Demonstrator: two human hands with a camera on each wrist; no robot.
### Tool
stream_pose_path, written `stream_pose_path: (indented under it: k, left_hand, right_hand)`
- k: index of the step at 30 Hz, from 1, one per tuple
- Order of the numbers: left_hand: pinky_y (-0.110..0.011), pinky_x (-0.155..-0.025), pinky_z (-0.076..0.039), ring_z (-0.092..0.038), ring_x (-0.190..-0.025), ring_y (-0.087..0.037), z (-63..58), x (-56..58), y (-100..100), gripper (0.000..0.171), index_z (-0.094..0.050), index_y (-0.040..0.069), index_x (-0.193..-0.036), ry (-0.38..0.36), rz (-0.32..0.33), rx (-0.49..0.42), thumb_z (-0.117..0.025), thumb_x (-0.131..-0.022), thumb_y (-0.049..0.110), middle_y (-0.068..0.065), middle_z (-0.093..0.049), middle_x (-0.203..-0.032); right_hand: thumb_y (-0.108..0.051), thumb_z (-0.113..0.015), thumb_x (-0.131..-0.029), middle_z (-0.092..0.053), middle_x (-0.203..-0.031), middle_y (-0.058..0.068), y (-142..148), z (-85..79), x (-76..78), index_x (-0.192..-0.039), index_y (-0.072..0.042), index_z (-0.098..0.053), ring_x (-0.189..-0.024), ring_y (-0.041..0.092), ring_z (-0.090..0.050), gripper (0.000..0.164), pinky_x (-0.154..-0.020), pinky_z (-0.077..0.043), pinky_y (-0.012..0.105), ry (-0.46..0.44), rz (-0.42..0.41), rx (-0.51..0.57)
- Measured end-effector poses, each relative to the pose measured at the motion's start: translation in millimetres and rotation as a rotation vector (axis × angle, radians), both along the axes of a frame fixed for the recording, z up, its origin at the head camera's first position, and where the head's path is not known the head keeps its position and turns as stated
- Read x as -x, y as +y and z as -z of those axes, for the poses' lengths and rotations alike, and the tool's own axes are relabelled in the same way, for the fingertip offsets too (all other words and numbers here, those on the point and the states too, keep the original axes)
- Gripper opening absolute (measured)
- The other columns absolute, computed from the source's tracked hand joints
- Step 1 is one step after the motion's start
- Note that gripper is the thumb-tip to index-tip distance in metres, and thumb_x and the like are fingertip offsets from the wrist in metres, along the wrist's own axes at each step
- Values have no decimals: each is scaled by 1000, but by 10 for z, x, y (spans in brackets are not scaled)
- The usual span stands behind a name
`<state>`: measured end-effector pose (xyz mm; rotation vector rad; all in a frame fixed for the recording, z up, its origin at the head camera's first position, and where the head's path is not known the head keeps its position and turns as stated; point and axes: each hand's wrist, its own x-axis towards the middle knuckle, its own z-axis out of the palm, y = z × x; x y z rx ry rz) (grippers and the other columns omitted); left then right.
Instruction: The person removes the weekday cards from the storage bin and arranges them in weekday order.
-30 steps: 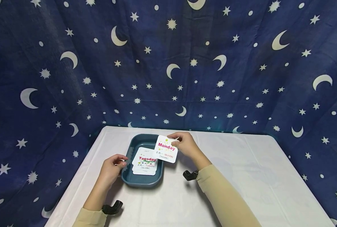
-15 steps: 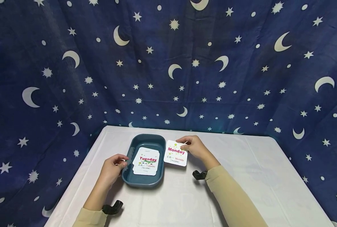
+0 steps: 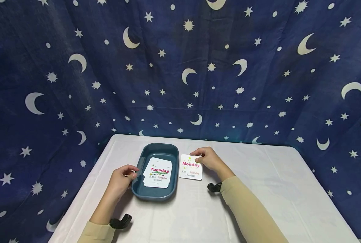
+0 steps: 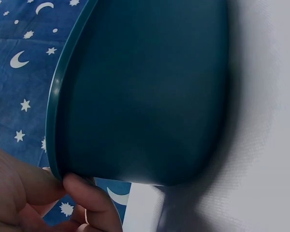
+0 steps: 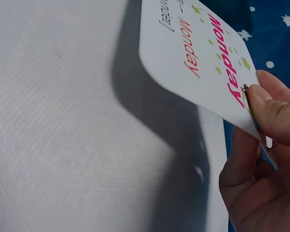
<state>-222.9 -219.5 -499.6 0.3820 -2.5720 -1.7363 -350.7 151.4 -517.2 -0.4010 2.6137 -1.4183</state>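
My right hand pinches a white square flashcard by its upper right corner, thumb on top. Pink "Monday" print and small yellow-green stars mark its face. In the right wrist view that flashcard is tilted, with a shadow on the cloth beneath. Just left of it stands a dark teal plastic tray, whose left rim my left hand pinches between thumb and finger; the left wrist view shows the tray's outer wall. Inside lies an overlapping stack of flashcards with a "Tuesday" flashcard on top.
A white cloth covers the table. Behind and beside it hangs a navy curtain with moons and stars. A black strap piece sits at my left wrist, and another strap piece at my right.
My right hand has carried the "Monday" flashcard from over the tray's right rim to the right and lower, beside the tray. The left hand stays on the rim.
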Motion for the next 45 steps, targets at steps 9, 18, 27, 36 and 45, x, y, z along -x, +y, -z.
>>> stream_pose_path:
  k: [9, 18, 27, 36, 45]
  left_hand:
    - [-29, -57, -51, -58, -78, -20, -2, 1, -6, 19, -76, -1, -117, -4, 4, 1, -68, -100, -4, -8, -63, -91]
    - [-29, -57, -50, -57, -77, -21, 8, 2, -8, 19, -76, -1, -117, 1, 3, -9, -68, -99, -4, -7, -62, -90]
    - [-29, -57, -50, -56, -78, -19, 9, 3, -9, 19, -76, -1, -117, 3, 5, -8, -69, -100, -3, -7, -62, -91]
    - [-29, -56, -50, -57, -75, -21, 17, 5, -2, 19, -76, -2, -116, 5, -3, -13, -68, -100, -4, -7, -62, -89]
    - [-28, -56, -50, -58, -76, -22, 15, 6, 2, 20, -76, -2, -117, 10, -5, -4, -67, -99, -5, -8, -63, -90]
  right_hand:
    - [2, -83, -87, -74, -105, 5, -46, 55, 20, -105, -14, -85, -89, 20, -59, 24, -78, -48, 30, 18, 82, -100]
    - [-1, -85, -85, -71, -98, 4, -71, 75, 11, -101, -14, -84, -91, 20, -59, 20, -84, -47, 35, 62, 139, -164]
    - [-4, -88, -83, -72, -94, 3, -83, 109, 13, -97, -15, -84, -89, 19, -61, 18, -83, -48, 36, 71, 164, -200]
    - [-5, -88, -82, -74, -91, 2, -99, 137, 0, -102, -13, -83, -87, 19, -63, 22, -86, -50, 39, 108, 194, -203]
    - [-6, -86, -86, -78, -102, 4, -102, 140, 15, -119, -11, -80, -97, 23, -69, 33, -97, -54, 47, 112, 212, -182]
